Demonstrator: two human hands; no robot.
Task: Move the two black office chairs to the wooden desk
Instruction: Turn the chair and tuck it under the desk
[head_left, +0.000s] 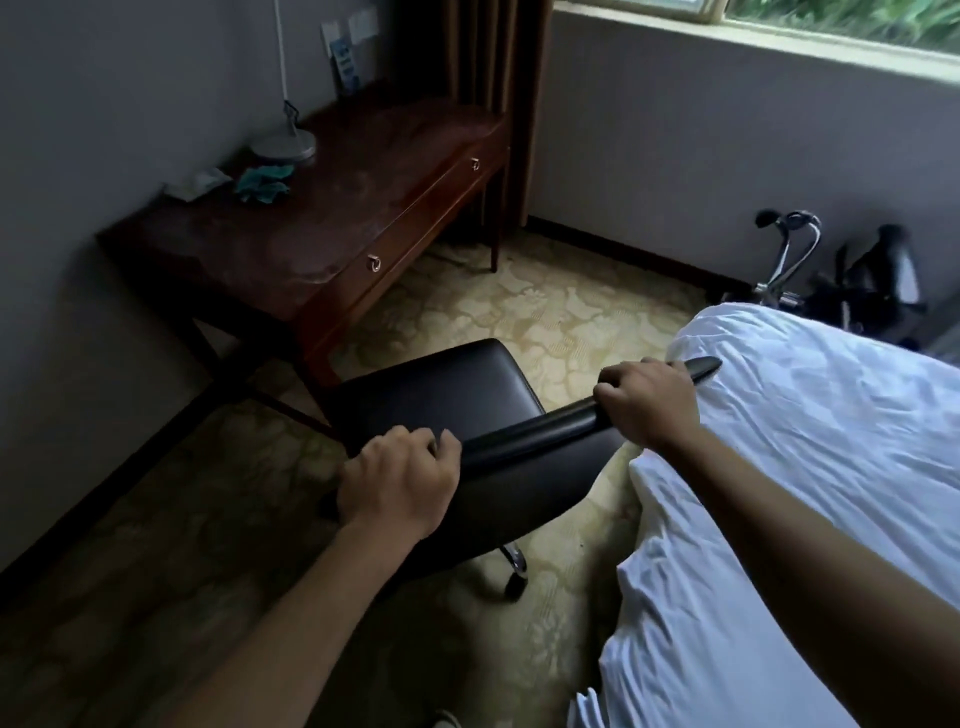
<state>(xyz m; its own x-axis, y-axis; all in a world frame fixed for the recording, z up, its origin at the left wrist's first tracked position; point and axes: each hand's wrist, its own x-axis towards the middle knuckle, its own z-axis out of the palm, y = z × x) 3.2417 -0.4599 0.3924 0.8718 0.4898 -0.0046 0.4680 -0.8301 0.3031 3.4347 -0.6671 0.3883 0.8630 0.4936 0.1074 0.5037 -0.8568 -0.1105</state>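
Observation:
A black office chair (441, 389) stands in front of me, its seat facing the wooden desk (291, 234) at the left wall. My left hand (397, 480) grips the left end of the backrest's top edge. My right hand (647, 402) grips the right end of the same edge, next to the bed. One chrome caster shows under the chair. A second black chair (878, 291) with a chrome frame lies tipped at the far right by the wall, behind the bed corner.
A bed with white sheets (805, 493) fills the right side, close to the chair. On the desk sit a lamp base (285, 143), a teal cloth (262, 187) and a white packet. Brown curtains hang behind the desk. Patterned carpet (545, 301) lies open between desk and bed.

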